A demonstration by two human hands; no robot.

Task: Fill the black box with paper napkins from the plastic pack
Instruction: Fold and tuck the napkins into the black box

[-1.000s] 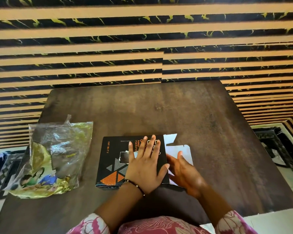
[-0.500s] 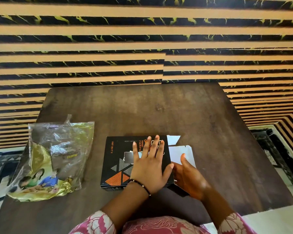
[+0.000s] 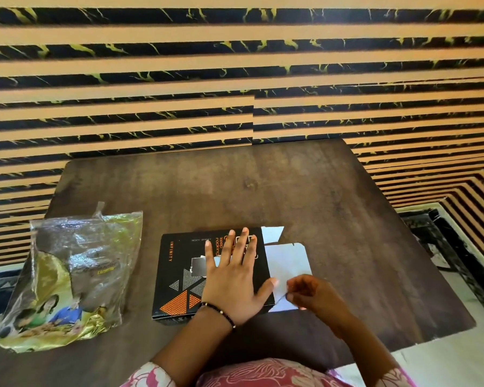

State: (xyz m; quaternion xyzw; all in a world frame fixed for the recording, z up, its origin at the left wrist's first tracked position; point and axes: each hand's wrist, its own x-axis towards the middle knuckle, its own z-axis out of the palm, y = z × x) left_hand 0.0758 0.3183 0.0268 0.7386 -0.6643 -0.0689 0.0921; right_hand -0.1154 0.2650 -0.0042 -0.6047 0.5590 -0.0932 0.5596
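The black box [image 3: 179, 275], printed with orange and grey triangles, lies flat on the table near me. My left hand [image 3: 232, 280] presses flat on its lid, fingers spread. At the box's right end, white flaps [image 3: 288, 261] stick out open. My right hand [image 3: 310, 294] pinches the near edge of the large white flap between thumb and fingers. The plastic pack [image 3: 76, 275], crinkled clear film with green-gold print, lies to the left of the box and apart from it. No napkins show outside the box.
The dark wooden table [image 3: 263, 191] stretches bare beyond the box to a striped black-and-tan wall [image 3: 235, 79]. The table's right edge drops off to a light floor with a dark patterned border [image 3: 442, 247].
My right hand has drawn back from the box's side and closed its fingers on the white flap's edge. My left hand stays flat on the lid. The view has tilted slightly.
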